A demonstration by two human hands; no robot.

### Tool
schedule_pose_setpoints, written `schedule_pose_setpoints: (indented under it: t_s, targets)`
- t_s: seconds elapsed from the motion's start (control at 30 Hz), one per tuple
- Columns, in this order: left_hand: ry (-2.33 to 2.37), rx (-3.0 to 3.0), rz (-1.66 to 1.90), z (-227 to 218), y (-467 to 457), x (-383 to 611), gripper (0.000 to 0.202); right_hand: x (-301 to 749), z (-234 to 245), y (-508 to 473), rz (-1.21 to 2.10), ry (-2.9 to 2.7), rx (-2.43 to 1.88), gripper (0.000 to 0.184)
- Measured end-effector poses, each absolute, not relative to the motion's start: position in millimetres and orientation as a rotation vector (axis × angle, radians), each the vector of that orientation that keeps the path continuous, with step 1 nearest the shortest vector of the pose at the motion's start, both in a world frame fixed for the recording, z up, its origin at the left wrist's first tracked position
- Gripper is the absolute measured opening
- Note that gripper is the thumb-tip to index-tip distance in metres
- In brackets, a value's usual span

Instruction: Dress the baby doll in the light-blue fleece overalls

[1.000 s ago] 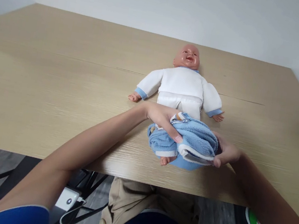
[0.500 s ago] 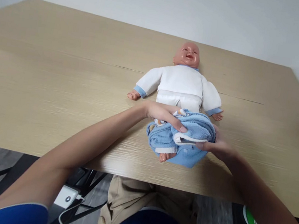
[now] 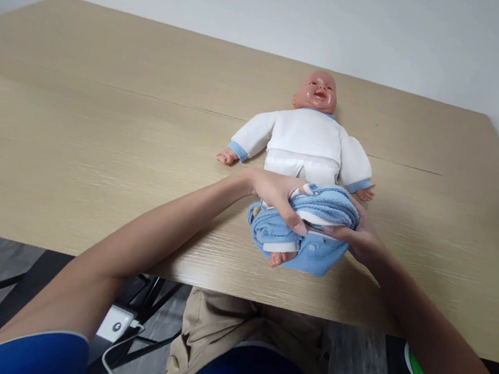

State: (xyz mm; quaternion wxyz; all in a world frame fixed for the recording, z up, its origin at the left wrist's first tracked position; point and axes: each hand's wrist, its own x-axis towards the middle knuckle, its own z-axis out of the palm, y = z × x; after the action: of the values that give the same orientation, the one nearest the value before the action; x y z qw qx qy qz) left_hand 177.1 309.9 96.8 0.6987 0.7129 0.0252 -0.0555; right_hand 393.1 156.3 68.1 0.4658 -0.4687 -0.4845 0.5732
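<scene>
The doll (image 3: 307, 134) lies face up on the desk (image 3: 99, 127), its lower legs at the blue garment (image 3: 321, 257), one of whose legs encloses a limb with the foot (image 3: 282, 259) poking from the white cuff (whether the other bunched leg holds a foot, I cannot tell). The left hand (image 3: 279, 199) and right hand (image 3: 359, 233), both partly closed, grip that bunched cloth, thumbs near its white-edged opening.
</scene>
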Motion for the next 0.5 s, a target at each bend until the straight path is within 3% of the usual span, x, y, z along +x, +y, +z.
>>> schedule_pose_setpoints:
  t_s: [0.13, 0.4, 0.5]
  targets:
    - [0.069, 1.614, -0.075, 97, 308, 179, 0.047, 390, 74, 152, 1.350, -1.180, -1.204, 0.067]
    - [0.038, 1.692, -0.055, 106, 295, 184, 0.018, 374, 76, 106, 1.105, -1.015, -1.495, 0.052]
    - [0.044, 1.763, -0.101, 112, 288, 183, 0.023, 348, 80, 80, 1.087, -0.983, -1.552, 0.053]
